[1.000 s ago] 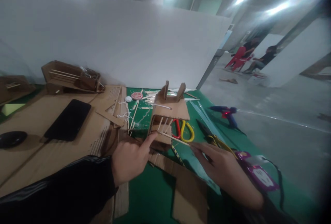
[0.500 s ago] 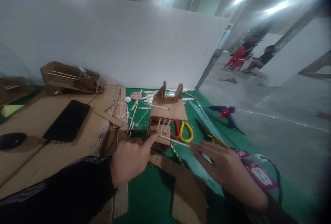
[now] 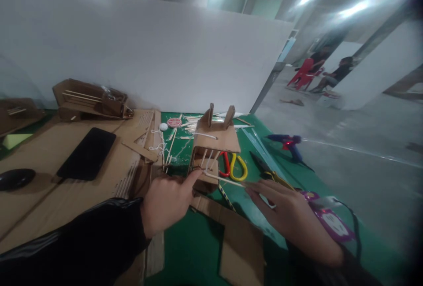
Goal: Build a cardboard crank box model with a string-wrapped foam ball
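Note:
A small cardboard structure [image 3: 218, 138] with two upright tabs, white string and thin sticks stands on the green table. My left hand [image 3: 170, 200] is at its lower left, fingers curled, the thumb or fingertip pressed at the near end of the string; whether it grips the structure is hidden. My right hand [image 3: 284, 211] pinches the right end of a thin wooden stick [image 3: 228, 181]. The stick's left end meets the string beside my left fingertip. Red-handled [image 3: 225, 165] and yellow-handled [image 3: 238, 168] tools lie just right of the structure.
A glue gun [image 3: 287, 143] and black pliers [image 3: 262, 166] lie to the right, near a purple power strip [image 3: 333, 224]. On the left are a phone [image 3: 87, 154], a mouse [image 3: 16, 179] and another cardboard model [image 3: 92, 100]. Cardboard scrap [image 3: 243, 246] lies in front.
The cardboard structure has shifted very slightly right. My right hand and the stick have moved a little to the right too.

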Tool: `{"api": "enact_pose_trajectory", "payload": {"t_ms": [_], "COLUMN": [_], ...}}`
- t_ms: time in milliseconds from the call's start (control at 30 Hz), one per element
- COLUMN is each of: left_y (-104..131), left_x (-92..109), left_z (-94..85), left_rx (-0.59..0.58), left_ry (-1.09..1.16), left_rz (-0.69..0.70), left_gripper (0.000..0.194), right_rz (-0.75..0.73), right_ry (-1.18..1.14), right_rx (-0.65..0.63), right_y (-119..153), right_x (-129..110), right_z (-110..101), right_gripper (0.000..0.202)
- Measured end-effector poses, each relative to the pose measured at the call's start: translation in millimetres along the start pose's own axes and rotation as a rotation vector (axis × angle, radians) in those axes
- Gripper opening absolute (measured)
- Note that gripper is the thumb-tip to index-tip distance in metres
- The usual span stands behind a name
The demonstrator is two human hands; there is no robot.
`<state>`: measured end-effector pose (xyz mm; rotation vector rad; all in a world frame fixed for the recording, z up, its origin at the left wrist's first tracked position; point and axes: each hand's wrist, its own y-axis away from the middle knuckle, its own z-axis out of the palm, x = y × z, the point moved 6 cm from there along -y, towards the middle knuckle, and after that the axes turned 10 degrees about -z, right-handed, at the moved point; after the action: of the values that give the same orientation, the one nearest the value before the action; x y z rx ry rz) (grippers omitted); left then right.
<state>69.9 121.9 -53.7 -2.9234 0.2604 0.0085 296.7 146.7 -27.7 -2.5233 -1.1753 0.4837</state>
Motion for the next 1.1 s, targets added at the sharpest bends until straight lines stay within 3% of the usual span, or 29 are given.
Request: {"api": "enact_pose_trajectory", "payload": {"t_ms": [500,767,967,1100], "left_y": [-1.4,0.3,1.1,0.4], "left_x": [-0.8,-0.4,-1.6,-0.3], "left_z": [-3.3,-2.7,-5.1,-2.3], "left_rx": [0.004,0.002,-0.024,-0.035], "left_ry": [-0.001,0.016,0.041,0.037], "left_rz": [0.025,0.032,0.017,0.027], "left_gripper": [0.054,0.054,0.054,0.056], "right_rz": [-0.027,0.043,0.032,0.018], "right_ry": [-0.057,-0.076,-0.047,0.008], "right_rx": [0.081,0.157,0.038,0.041], "right_y": [3.3,12.6,7.6,4.8], "right_x": [-0.5,1.9,-2.7,-5.5], "right_z": [-1.7,-13.5,-6.0,-6.2], "right_gripper": [0.016,0.017,0.023,0.026]}}
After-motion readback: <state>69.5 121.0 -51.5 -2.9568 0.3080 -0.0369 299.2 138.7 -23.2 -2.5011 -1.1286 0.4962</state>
